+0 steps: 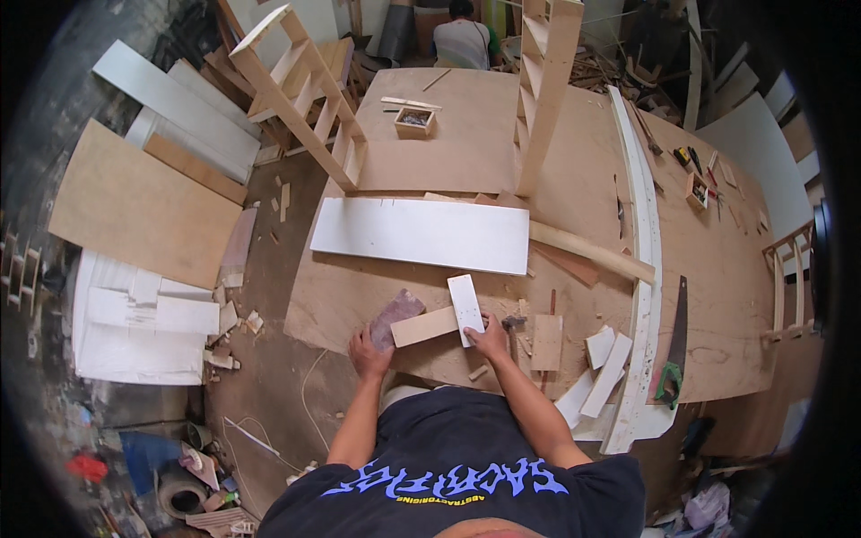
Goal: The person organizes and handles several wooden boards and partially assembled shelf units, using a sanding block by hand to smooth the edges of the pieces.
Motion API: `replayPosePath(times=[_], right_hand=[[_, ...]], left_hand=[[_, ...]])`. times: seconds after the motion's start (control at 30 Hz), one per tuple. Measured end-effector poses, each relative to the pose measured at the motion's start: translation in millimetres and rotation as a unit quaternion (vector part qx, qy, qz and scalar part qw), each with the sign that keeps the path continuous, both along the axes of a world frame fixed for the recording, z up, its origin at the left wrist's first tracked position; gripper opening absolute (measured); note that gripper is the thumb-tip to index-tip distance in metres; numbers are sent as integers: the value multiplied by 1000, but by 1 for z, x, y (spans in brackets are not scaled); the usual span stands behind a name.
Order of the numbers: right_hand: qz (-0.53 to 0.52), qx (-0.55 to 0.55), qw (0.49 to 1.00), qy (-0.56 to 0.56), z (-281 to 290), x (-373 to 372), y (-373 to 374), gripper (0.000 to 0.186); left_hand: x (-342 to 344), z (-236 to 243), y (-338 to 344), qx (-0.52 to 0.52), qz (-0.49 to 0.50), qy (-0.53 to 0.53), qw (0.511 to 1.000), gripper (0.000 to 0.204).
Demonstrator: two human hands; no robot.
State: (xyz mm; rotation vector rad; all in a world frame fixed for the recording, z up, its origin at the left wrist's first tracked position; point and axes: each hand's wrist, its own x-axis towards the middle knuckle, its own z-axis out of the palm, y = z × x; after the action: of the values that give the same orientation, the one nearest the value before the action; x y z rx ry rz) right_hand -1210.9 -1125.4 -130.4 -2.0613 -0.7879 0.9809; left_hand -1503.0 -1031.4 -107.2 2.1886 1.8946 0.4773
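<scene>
My left hand [369, 351] grips the near end of a flat purplish-grey piece [399, 305], whose material I cannot make out. A pale wood block [423, 328] lies across to the right of it. My right hand [484, 336] holds a narrow white board [465, 305] tilted slightly at that block's right end. A hammer [514, 325] lies just right of my right hand, beside a small plywood offcut [547, 345]. Beyond both hands a long white board [417, 238] lies on the large plywood work surface [314, 314].
Two wooden ladder-like frames [538, 99] stand at the back, near a box of hardware [415, 123]. A handsaw [674, 350], long white strip [639, 233] and offcuts [606, 372] lie right. Stacked panels [143, 206] line the left. Another person [459, 40] crouches at the back.
</scene>
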Motion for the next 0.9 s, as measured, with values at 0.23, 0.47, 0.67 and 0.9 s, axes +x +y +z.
replayPosePath(times=[0.23,0.47,0.67,0.9], right_hand=[[-110,12,994,-26,-13,-46,24,69],[-190,-16,980,-47,-11,-111,38,79],[-165,46,971,-164,-16,-139,34,68],[-223,7,939,-262,16,-127,47,64]], left_hand=[[-46,1,63,10,-131,-17,991,83],[-83,-11,116,-1,-216,-54,975,84],[-102,19,151,-44,-312,20,949,88],[-69,55,236,20,-302,-243,922,70]])
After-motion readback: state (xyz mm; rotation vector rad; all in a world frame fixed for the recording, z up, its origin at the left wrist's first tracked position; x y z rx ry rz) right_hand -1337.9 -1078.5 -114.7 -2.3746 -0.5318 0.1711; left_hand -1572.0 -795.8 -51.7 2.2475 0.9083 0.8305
